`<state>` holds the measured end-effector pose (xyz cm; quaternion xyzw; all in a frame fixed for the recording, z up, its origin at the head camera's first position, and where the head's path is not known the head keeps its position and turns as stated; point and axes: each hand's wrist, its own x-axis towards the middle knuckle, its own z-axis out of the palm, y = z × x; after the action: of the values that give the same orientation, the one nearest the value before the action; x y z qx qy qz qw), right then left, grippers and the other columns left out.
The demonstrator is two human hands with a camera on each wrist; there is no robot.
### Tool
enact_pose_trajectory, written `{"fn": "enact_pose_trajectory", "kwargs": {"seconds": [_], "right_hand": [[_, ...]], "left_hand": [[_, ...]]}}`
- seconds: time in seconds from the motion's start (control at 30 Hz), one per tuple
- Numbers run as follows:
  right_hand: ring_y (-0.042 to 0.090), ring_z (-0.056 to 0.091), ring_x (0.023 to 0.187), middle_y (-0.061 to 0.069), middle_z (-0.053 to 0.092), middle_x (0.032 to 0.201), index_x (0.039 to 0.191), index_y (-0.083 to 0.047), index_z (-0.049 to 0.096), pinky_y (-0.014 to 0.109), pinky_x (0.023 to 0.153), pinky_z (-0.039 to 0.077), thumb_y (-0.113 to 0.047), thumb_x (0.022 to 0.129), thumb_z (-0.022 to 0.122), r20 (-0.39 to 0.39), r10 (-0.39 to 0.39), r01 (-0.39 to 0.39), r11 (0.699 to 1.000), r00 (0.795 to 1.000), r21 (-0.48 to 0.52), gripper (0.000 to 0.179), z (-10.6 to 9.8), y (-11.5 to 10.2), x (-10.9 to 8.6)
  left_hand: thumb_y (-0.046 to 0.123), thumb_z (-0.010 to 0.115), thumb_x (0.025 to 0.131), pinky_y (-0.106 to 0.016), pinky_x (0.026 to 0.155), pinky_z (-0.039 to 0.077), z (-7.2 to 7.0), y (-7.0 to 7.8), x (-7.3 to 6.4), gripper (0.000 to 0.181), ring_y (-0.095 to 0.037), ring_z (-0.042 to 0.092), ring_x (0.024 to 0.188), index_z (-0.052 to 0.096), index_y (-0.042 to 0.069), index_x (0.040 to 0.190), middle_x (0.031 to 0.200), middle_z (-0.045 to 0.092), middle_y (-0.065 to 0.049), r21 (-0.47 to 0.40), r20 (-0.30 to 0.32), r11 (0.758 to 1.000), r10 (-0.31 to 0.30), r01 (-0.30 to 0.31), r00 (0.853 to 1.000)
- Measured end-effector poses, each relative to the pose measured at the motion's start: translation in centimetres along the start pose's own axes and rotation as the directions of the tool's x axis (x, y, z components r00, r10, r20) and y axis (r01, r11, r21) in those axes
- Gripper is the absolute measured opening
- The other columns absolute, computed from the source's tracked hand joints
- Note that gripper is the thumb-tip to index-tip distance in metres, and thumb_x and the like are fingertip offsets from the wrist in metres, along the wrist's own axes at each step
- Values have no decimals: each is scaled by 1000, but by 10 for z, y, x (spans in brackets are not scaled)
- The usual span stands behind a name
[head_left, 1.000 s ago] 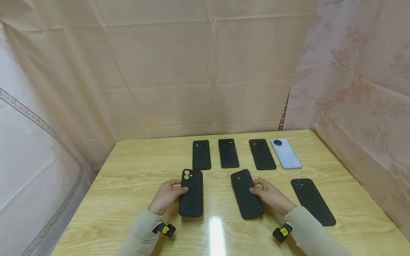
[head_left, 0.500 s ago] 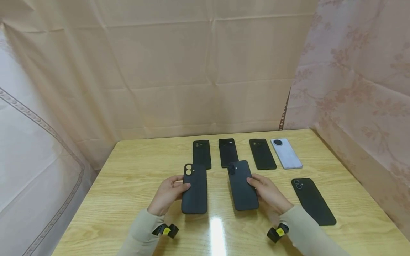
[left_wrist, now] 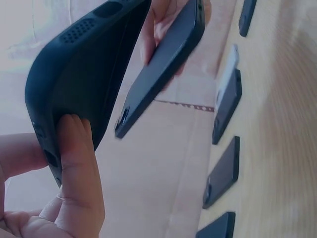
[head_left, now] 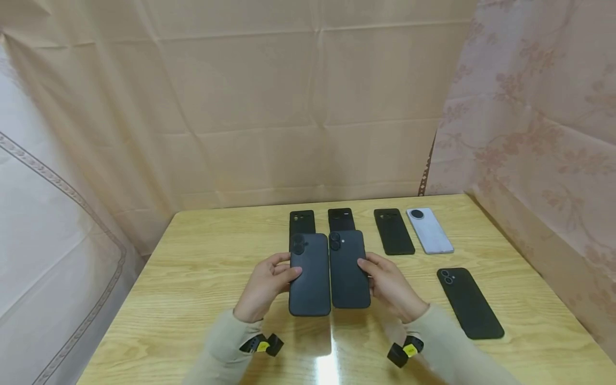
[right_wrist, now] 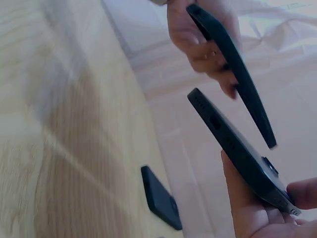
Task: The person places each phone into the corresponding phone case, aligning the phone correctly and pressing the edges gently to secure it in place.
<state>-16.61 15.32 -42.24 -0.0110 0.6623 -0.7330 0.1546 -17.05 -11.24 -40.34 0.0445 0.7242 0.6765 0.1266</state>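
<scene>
Beige cloth backdrop (head_left: 250,107), wood-grain worktop (head_left: 192,289), left hand (head_left: 263,286) gripping a black phone case (head_left: 310,286) above it, right hand (head_left: 392,283) gripping a black phone (head_left: 349,278) just beside the case, white phone (head_left: 431,234) lying towards the back right.

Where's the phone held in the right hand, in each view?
Head: below picture centre, slightly right; phone in the right hand.
Left wrist: top, near the middle; phone slants behind the case.
Right wrist: lower right; phone, its port end towards upper left.
Shared landmark: the dark case in the left hand, upper right in the right wrist view.
</scene>
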Motion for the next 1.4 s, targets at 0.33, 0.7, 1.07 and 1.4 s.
{"fn": "enact_pose_trajectory", "kwargs": {"seconds": [0.33,0.7,1.07,1.4], "right_hand": [[6,67,79,-6,65,92,128,1,47,25,73,57,-20,106,43,43,-26,21,992,999,128,31,18,-2,1],[5,67,75,-6,70,92,146,4,36,23,69,58,-21,108,30,63,5,-14,989,998,144,45,28,-1,1],[4,60,61,-5,64,72,113,-10,56,22,62,56,-30,109,27,72,16,-35,964,997,263,36,32,-1,2],[6,69,77,-5,70,88,123,-4,56,25,73,59,-40,105,41,89,-15,-6,974,996,227,42,33,1,1]], "left_hand": [[10,65,93,-37,83,59,19,8,3,48,-13,72,82,49,-2,136,107,73,-17,-50,59,998,40,-37,997],[10,64,93,-37,82,60,30,8,7,46,-13,72,81,49,-2,135,104,73,-18,-22,77,999,48,-47,996],[12,65,93,-37,81,60,35,7,7,45,-16,72,80,50,-2,134,104,73,-19,-9,42,999,42,-41,998],[14,66,93,-37,81,60,37,6,8,44,-17,72,82,52,-1,132,105,73,-18,16,26,998,54,-55,998]]}}
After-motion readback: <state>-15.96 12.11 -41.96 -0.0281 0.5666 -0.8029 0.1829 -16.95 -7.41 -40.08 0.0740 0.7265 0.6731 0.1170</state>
